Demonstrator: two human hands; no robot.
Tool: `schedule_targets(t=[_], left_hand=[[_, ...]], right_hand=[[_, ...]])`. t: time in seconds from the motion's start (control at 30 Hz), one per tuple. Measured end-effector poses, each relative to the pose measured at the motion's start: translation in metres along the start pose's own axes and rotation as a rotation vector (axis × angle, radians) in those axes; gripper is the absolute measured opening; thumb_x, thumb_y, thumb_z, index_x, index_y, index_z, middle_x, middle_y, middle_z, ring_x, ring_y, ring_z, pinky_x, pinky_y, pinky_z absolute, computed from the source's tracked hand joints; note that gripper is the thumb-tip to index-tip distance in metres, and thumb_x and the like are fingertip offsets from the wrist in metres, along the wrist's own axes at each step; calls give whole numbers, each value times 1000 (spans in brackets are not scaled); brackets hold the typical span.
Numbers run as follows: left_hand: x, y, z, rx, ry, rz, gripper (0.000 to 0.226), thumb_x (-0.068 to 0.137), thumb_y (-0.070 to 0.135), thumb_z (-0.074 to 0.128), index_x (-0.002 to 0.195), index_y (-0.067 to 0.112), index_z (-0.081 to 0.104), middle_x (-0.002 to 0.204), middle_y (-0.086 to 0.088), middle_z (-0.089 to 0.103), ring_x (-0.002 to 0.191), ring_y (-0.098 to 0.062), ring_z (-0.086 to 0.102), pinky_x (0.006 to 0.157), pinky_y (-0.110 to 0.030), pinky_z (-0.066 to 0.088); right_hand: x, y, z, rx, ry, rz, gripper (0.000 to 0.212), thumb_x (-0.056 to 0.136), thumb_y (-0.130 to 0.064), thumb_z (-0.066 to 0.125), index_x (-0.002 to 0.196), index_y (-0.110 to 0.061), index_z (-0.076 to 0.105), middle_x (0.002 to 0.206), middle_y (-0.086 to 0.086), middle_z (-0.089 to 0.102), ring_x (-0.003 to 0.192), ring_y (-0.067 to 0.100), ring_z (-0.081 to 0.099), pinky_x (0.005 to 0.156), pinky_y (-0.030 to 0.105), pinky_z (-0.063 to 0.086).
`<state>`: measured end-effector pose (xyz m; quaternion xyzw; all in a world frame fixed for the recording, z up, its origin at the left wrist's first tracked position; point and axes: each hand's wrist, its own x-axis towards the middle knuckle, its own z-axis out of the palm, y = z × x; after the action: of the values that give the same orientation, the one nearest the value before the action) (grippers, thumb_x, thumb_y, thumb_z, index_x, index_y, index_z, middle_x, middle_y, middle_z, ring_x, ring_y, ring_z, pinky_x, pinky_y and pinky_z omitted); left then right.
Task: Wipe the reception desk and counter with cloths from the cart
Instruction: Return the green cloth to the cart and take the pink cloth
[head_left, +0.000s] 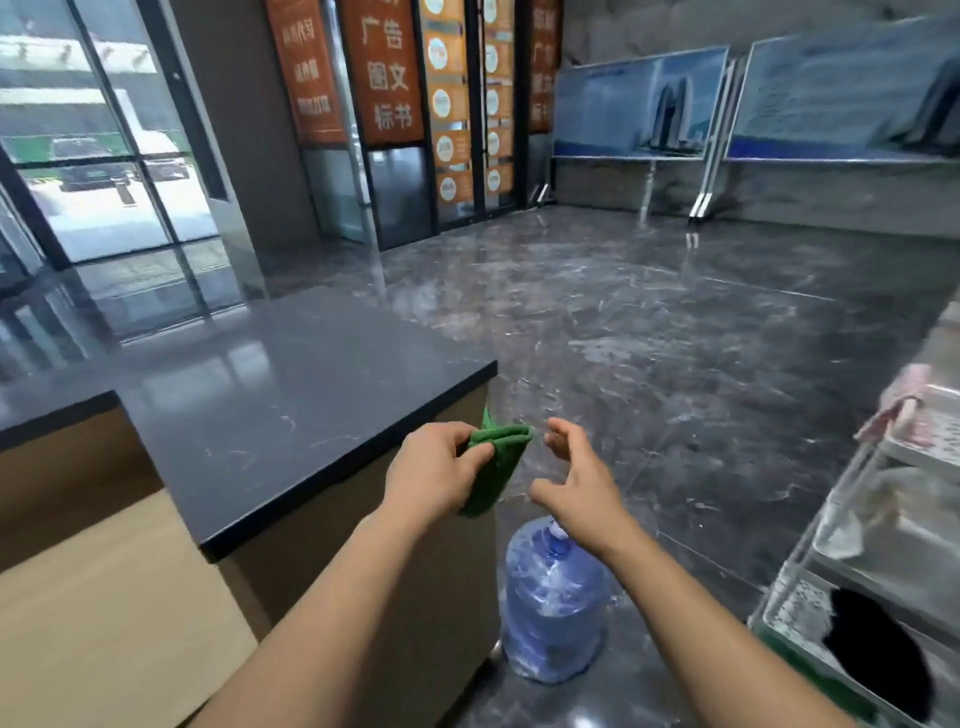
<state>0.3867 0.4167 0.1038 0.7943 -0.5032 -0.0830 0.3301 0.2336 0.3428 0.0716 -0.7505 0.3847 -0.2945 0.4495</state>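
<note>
A hand could pass freely across the dark counter top (270, 405), from its far edge to its near right corner. Below that corner a water jug (553, 608) stood on the floor (675, 338); the cart (841, 545) closed the right side.

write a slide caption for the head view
Left hand grips a folded green cloth near the dark counter corner, right hand open beside it.

A green cloth (498, 457) is seen beside a black tabletop (291, 395) marked with faint pale veins. The floor (675, 338) is patterned in dark grey marble with white streaks. A water jug (553, 608) is tinted translucent blue, banners (387, 73) are coloured orange with white characters, and a pink cloth (901, 405) is noted.
</note>
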Motion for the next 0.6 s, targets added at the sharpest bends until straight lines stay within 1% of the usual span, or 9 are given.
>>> schedule_targets(t=[0.07,0.13,0.2,0.27,0.3,0.37,0.47,0.53,0.6], left_hand=[[12,24,18,108,7,86,19,92,37,60,105,28,71,95,7,70,92,-16,65,77,-33,53],[25,49,37,203,18,187,22,92,40,58,107,28,71,102,6,70,97,-17,64,80,-35,53],[39,75,56,164,-4,259,21,92,38,58,105,27,71,97,4,72,94,-19,65,78,-36,53],[54,97,79,-22,-70,291,17,93,31,61,98,20,72,87,-1,72,83,-19,65,74,-39,52],[62,109,92,-115,-113,299,16,93,27,61,92,14,71,81,-4,70,76,-19,63,71,-40,51],[74,133,115,-289,-219,293,18,93,26,61,82,12,64,73,-5,64,67,-15,56,66,-36,46],[86,175,156,-606,-412,202,24,83,38,63,77,17,55,71,-2,56,69,-15,51,66,-32,40],[93,201,186,-758,-531,159,21,85,32,68,80,15,57,73,-4,58,74,-19,54,69,-34,42],[97,229,217,-853,-630,136,19,91,23,65,90,5,59,78,-7,61,77,-21,57,72,-36,45]], right_hand=[[7,16,-27,98,-4,61,69,82,0,63,144,-18,37,132,2,51,117,6,45,93,23,43],[13,30,-53,192,-2,74,61,81,6,65,135,-17,46,120,-1,58,114,7,51,82,12,46],[20,44,-81,282,10,73,47,80,10,67,121,-11,56,111,2,66,108,13,59,81,13,51],[23,55,-112,381,27,85,39,82,12,66,118,-2,61,110,11,69,97,15,66,82,19,54],[23,61,-129,420,43,96,37,83,12,64,118,1,61,108,12,70,90,10,68,80,18,54],[24,74,-160,437,85,114,30,86,9,62,114,0,62,99,6,70,78,-1,67,70,11,51],[23,99,-209,412,142,125,21,91,2,59,109,-10,62,87,-3,69,68,-3,64,62,12,48],[20,115,-239,421,217,134,20,92,2,58,107,-9,63,84,-1,70,67,0,65,60,15,49],[13,133,-268,435,305,146,19,92,2,59,103,-12,65,85,-2,71,72,3,67,62,17,51]])
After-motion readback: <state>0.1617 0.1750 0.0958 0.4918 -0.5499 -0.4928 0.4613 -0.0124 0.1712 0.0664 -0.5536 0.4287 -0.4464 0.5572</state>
